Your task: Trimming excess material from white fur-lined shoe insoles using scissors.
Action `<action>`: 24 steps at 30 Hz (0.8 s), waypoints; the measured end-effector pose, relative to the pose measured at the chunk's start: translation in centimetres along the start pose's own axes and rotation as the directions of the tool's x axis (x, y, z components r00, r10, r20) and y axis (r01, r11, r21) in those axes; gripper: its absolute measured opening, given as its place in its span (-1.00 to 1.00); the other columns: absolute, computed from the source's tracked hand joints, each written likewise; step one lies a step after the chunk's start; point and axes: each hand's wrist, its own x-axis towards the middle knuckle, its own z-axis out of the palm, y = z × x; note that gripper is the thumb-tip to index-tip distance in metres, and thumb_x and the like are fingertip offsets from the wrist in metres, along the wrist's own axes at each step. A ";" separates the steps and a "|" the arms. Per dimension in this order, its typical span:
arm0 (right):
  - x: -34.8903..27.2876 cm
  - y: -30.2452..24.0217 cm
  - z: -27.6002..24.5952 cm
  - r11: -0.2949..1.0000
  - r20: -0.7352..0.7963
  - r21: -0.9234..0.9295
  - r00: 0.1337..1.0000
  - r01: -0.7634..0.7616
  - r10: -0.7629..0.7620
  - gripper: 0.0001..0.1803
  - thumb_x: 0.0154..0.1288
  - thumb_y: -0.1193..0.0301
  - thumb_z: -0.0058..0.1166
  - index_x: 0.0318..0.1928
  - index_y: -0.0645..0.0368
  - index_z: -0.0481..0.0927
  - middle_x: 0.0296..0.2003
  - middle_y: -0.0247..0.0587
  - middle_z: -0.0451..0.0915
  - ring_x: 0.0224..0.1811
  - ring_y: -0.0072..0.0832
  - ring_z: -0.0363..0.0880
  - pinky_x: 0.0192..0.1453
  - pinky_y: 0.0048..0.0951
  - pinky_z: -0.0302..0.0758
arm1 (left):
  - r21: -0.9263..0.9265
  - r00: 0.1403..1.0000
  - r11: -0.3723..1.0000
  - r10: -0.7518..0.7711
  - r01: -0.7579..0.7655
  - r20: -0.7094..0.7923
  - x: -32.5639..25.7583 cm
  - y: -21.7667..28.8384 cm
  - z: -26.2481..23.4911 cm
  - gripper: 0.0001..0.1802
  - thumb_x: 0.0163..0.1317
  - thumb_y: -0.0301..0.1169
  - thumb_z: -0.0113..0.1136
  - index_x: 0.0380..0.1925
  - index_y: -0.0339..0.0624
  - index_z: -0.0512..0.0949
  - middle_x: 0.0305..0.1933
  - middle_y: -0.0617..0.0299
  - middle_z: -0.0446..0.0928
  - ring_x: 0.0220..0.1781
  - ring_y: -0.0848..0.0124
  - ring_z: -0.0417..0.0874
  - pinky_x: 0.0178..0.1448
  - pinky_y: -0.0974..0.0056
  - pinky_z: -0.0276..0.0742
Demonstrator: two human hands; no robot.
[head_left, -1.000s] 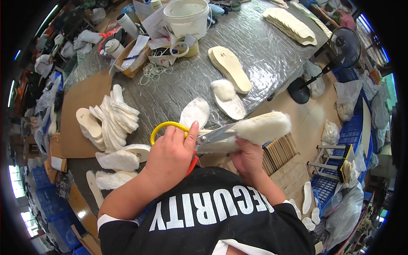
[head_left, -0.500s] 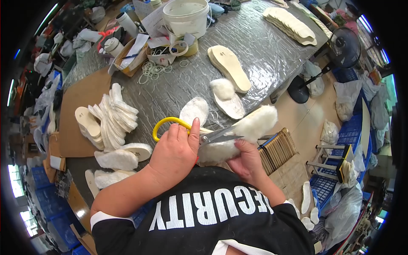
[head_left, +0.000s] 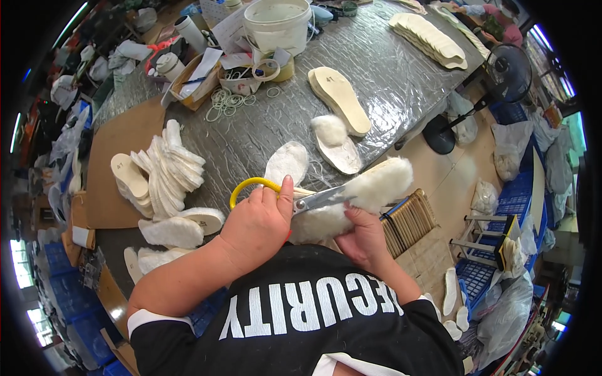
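My left hand (head_left: 258, 216) grips a pair of scissors (head_left: 326, 198) by its yellow handle. The blades are nearly together and lie between two white fluffy pieces, a far fleece insole (head_left: 380, 182) and a nearer fleece piece (head_left: 321, 222). Whether these two are joined I cannot tell. My right hand (head_left: 364, 237) pinches the fleece from the right, thumb on top, beside the blade tips. Just beyond the scissors lies a white oval insole (head_left: 286, 164) on the table. Further off, a half-fluffy insole (head_left: 338, 147) touches a small stack of cream insoles (head_left: 340, 100).
Left on the plastic-covered table (head_left: 251, 131), a fanned pile of insoles (head_left: 168, 166) rests on cardboard (head_left: 116, 200). Beyond are rubber bands (head_left: 226, 103), a white bucket (head_left: 277, 28) and another insole stack (head_left: 429, 39). A black fan (head_left: 506, 72) stands right. A person (head_left: 501, 22) is at far right.
The scissor blades have closed from apart to nearly together. The yellow handle and the fleece have shifted slightly right. The person at far right shows more fully.
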 end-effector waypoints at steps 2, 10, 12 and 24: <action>0.0 0.0 0.0 1.000 -0.001 0.010 1.000 -0.006 0.006 -0.62 0.13 0.63 -0.06 0.00 0.15 0.40 -0.06 -0.19 0.48 0.10 -0.25 0.41 0.30 -0.02 0.21 | 0.017 0.999 1.000 0.014 -0.014 -0.032 -0.1 -0.1 0.1 -0.39 -0.02 -0.51 0.00 0.09 -0.61 0.26 -0.34 -0.06 0.43 -0.26 0.14 0.50 -0.20 0.22 0.52; -0.2 0.2 0.3 1.000 0.039 0.003 0.999 0.024 -0.024 -0.62 0.14 0.64 -0.08 0.01 0.17 0.40 -0.05 -0.18 0.48 0.10 -0.23 0.40 0.31 -0.04 0.21 | 0.118 0.969 0.991 0.088 -0.063 -0.229 0.1 -0.1 0.9 -0.40 0.00 -0.51 0.00 0.09 -0.61 0.26 -0.37 -0.05 0.42 -0.32 0.19 0.50 -0.29 0.25 0.52; -0.2 0.1 0.4 1.000 -0.020 -0.002 1.000 -0.009 0.009 -0.62 0.14 0.64 -0.09 0.02 0.20 0.39 -0.06 -0.17 0.48 0.09 -0.24 0.41 0.29 -0.04 0.24 | 0.010 0.999 1.000 0.018 -0.018 -0.044 -0.1 0.1 0.8 -0.39 0.00 -0.50 -0.01 0.10 -0.61 0.25 -0.40 -0.02 0.42 -0.35 0.18 0.51 -0.30 0.25 0.52; 1.4 0.1 -1.6 0.995 -0.092 0.004 0.991 0.103 -0.102 -0.68 0.11 0.58 -0.07 -0.06 0.25 0.43 -0.12 -0.15 0.51 0.02 -0.25 0.45 0.25 -0.13 0.27 | -0.492 0.988 0.867 0.007 -0.083 -0.153 -0.4 -3.4 1.1 -0.41 0.15 -0.44 0.12 0.17 -0.42 0.22 -0.26 0.02 0.53 -0.22 0.28 0.59 -0.22 0.34 0.50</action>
